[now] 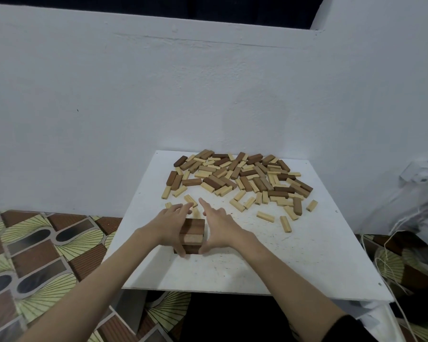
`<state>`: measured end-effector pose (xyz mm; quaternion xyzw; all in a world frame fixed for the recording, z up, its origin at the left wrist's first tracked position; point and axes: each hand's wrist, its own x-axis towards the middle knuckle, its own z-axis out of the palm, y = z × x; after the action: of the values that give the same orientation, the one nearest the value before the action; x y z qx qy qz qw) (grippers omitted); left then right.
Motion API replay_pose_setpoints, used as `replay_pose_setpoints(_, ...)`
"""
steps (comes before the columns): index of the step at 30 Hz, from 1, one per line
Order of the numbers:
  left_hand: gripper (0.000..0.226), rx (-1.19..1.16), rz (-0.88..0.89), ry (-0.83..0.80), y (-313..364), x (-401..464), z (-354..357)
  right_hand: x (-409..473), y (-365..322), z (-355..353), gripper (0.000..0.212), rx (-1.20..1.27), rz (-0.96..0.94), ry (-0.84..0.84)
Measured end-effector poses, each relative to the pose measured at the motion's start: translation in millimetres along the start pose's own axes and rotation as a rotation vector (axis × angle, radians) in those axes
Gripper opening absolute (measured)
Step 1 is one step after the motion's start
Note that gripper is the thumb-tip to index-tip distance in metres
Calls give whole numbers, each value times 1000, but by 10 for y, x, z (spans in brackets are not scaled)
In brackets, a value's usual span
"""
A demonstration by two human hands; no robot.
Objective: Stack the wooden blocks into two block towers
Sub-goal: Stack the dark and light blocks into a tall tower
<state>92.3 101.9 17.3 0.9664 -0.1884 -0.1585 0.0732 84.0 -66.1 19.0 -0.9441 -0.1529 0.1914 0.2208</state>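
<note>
Squaring-up of the first tower point(192, 235) looks like the step in hand: a short stack of dark brown blocks stands near the 6 o'clock edge of the white board point(294, 267), with no second tower begun. Left hand point(171, 224) and right hand point(219, 227) flank it, fingers straight and extended toward 12 o'clock, palms pressing its sides, thumbs low by its base. Nothing is pinched. The loose pile of light and dark blocks point(240, 178) lies at 12 to 1 o'clock, well apart. Next, probably, one hand must reach there for another block.
</note>
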Motion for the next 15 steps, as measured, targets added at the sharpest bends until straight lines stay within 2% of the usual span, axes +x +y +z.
replay_pose_setpoints(2,129,65,0,-7,20,12,25,30,6,72,139,-77,-30,20)
replay_pose_setpoints(7,129,131,0,2,28,41,36,63,-31,109,136,-197,-72,44)
replay_pose_setpoints(15,120,185,-11,0,51,59,6,90,-51,99,131,-224,-75,48)
